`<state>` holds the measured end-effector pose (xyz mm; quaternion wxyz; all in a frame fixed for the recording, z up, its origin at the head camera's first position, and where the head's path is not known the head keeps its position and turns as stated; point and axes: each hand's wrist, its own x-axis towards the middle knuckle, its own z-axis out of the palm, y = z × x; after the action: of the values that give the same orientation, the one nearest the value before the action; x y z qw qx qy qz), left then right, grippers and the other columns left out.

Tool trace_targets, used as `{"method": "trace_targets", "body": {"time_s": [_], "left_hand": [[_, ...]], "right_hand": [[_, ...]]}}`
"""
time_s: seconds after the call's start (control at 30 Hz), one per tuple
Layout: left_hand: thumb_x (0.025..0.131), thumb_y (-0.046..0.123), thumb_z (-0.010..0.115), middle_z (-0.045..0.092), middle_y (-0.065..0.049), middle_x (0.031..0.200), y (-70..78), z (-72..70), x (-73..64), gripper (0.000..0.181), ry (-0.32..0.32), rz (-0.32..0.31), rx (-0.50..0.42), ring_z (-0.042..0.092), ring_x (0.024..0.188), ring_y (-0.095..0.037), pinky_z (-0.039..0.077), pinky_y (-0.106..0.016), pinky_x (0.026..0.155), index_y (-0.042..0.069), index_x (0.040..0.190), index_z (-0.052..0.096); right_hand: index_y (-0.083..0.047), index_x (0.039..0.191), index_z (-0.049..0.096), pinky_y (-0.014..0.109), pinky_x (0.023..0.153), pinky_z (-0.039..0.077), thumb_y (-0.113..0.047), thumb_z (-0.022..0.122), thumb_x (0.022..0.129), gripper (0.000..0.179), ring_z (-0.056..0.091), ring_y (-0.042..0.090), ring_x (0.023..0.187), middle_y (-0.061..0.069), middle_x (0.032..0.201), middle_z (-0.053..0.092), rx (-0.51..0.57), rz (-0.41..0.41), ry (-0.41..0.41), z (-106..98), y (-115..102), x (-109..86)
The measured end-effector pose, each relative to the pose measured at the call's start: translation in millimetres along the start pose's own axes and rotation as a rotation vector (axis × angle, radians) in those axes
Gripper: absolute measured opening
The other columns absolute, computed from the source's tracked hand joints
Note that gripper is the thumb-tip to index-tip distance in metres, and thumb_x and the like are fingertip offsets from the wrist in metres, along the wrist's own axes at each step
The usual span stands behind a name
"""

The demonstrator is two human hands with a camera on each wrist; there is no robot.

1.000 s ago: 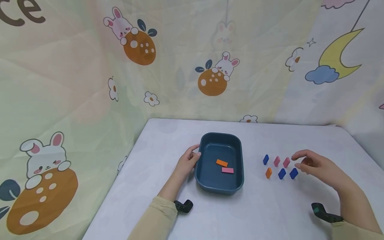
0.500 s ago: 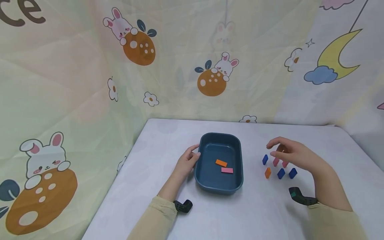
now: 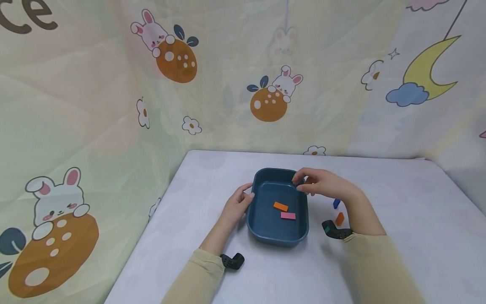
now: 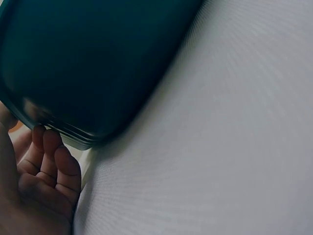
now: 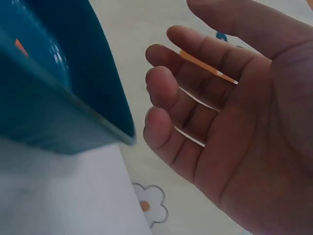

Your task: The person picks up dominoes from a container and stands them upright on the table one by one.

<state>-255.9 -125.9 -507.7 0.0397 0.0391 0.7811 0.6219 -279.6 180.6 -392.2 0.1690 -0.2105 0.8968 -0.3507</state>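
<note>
A dark blue tray [image 3: 278,236] stands on the table with an orange block [image 3: 280,206] and a pink block [image 3: 288,215] lying inside. At its left side my left hand [image 3: 234,209] holds the wall, thumb by the rim and fingertips against the outside [image 4: 51,142]. My right hand [image 3: 322,183] hovers at the tray's far right rim, its fingers loosely bent. In the right wrist view the palm is bare and the fingertips stand apart from the tray. A blue block [image 3: 336,203] and another orange block [image 3: 339,219] stand upright beside my right forearm, which hides the other blocks.
The white-covered table [image 3: 220,169] ends at a printed cloth backdrop [image 3: 228,135] behind and to the left. Black wrist devices [image 3: 233,261] sit at both sleeves.
My right hand has swept left from beside the standing blocks, passing above them to the tray's right rim. My left hand, the tray and the two blocks in it have stayed put.
</note>
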Motion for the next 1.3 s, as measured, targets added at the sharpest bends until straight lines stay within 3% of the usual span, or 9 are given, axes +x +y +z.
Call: {"method": "trace_targets", "body": {"time_s": [0.27, 0.4, 0.6, 0.87, 1.13, 1.3], "left_hand": [[0.097, 0.042, 0.060, 0.060, 0.000, 0.086, 0.2, 0.4, 0.6, 0.043, -0.001, 0.005, 0.003, 0.054, 0.071, -0.017, 0.045, -0.028, 0.064, 0.036, 0.139, 0.053], [0.097, 0.040, 0.060, 0.060, -0.001, 0.086, -1.4, 0.0, 1.1, 0.041, 0.003, 0.004, 0.000, 0.055, 0.071, -0.017, 0.045, -0.029, 0.064, 0.036, 0.138, 0.053], [0.097, 0.040, 0.061, 0.060, -0.002, 0.086, -2.0, -0.4, 1.2, 0.041, 0.001, 0.011, -0.004, 0.055, 0.070, -0.019, 0.044, -0.030, 0.064, 0.037, 0.137, 0.054], [0.097, 0.045, 0.059, 0.060, -0.001, 0.086, -1.0, -1.2, 0.7, 0.043, -0.009, 0.003, -0.002, 0.055, 0.072, -0.018, 0.045, -0.030, 0.065, 0.037, 0.138, 0.053], [0.096, 0.049, 0.059, 0.061, -0.001, 0.086, -2.3, -2.6, 1.6, 0.044, -0.018, 0.007, -0.002, 0.055, 0.072, -0.018, 0.045, -0.030, 0.065, 0.039, 0.138, 0.052], [0.095, 0.050, 0.059, 0.060, -0.001, 0.085, -1.8, -2.6, 2.1, 0.047, -0.020, 0.017, 0.006, 0.055, 0.072, -0.017, 0.045, -0.029, 0.064, 0.037, 0.139, 0.052]], "right_hand": [[-0.018, 0.121, 0.061, 0.035, 0.077, 0.055, -0.035, 0.066, 0.094, 0.032, 0.062, 0.022, 0.088, 0.006, 0.110, 0.064, 0.041, -0.057, -0.062, 17, -7, 33.8], [-0.016, 0.120, 0.062, 0.033, 0.077, 0.054, -0.034, 0.066, 0.094, 0.033, 0.062, 0.021, 0.087, 0.006, 0.107, 0.065, 0.029, 0.005, -0.094, 28, -9, 48.8], [-0.015, 0.107, 0.066, 0.033, 0.076, 0.055, -0.031, 0.063, 0.095, 0.020, 0.063, 0.022, 0.081, 0.007, 0.096, 0.065, 0.030, 0.080, -0.166, 43, -14, 65.8], [-0.008, 0.105, 0.068, 0.034, 0.074, 0.055, -0.034, 0.061, 0.096, 0.028, 0.064, 0.024, 0.080, 0.009, 0.091, 0.065, 0.084, 0.153, -0.283, 55, -20, 75.8], [-0.008, 0.103, 0.067, 0.034, 0.071, 0.053, -0.033, 0.056, 0.098, 0.028, 0.062, 0.023, 0.078, 0.009, 0.089, 0.065, 0.074, 0.153, -0.301, 66, -17, 86.9], [-0.008, 0.101, 0.068, 0.034, 0.069, 0.052, -0.029, 0.055, 0.099, 0.025, 0.061, 0.024, 0.075, 0.008, 0.086, 0.065, 0.084, 0.133, -0.263, 71, -15, 91.8]]}}
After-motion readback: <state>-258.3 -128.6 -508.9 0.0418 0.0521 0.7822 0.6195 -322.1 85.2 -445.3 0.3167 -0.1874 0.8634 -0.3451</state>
